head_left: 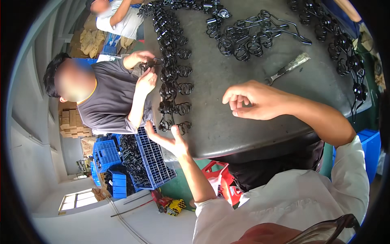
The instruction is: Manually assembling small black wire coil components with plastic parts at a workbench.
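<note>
A long row of black coiled metal spring parts [172, 71] runs down the left side of the table. At the row's near end, my left hand [172, 141] is open, with thumb and fingers spread around the last part; contact cannot be made out. Over the middle of the table hangs my right hand [258, 101], fingers loosely curled, thumb apart, and nothing visible in it. Just beyond it lies a wrench [286, 70] with a wrapped, pale handle. Farther back is a loose group of black coiled wire parts [256, 36] with long bent arms.
Across the row, a co-worker [115, 91] in a dark shirt handles a small black part. Another person sits farther back. More black spring parts [345, 49] line the table's right edge. Blue crates [152, 156] of black parts and a red stool [221, 181] stand beside the dark table [227, 136].
</note>
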`<state>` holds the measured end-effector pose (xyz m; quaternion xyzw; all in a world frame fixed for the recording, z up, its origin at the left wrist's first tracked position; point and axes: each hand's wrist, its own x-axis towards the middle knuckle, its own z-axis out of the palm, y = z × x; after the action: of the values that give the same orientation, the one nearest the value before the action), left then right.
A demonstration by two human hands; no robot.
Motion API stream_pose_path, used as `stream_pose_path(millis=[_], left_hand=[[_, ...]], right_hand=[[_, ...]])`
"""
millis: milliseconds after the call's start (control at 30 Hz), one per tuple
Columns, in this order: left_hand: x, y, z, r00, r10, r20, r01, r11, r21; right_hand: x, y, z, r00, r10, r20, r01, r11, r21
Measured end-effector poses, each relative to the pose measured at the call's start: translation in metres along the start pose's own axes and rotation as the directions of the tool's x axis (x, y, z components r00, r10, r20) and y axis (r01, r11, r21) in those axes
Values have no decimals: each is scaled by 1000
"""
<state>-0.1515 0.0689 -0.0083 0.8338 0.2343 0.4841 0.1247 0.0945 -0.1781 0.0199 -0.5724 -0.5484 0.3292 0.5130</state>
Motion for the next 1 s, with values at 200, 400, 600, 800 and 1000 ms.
stream_pose_path(millis=[200, 400, 600, 800, 1000], left_hand=[[16, 84, 41, 937, 339, -80, -349, 913, -212], [25, 153, 119, 797, 588, 142, -446, 730, -518], [5, 158, 154, 740, 594, 315, -315, 720, -618], [-2, 149, 156, 763, 370, 530, 28, 800, -599], [1, 138, 159, 706, 249, 663, 300, 743, -598]], right_hand=[[5, -5, -23, 979, 51, -196, -42, 998, 48], [4, 3, -45, 939, 29, -344, 46, 977, 208], [5, 6, -44, 894, -11, -447, 70, 991, 115], [-2, -13, -64, 840, -68, -538, -67, 971, -228], [-17, -10, -115, 669, -159, -726, -87, 953, -289]])
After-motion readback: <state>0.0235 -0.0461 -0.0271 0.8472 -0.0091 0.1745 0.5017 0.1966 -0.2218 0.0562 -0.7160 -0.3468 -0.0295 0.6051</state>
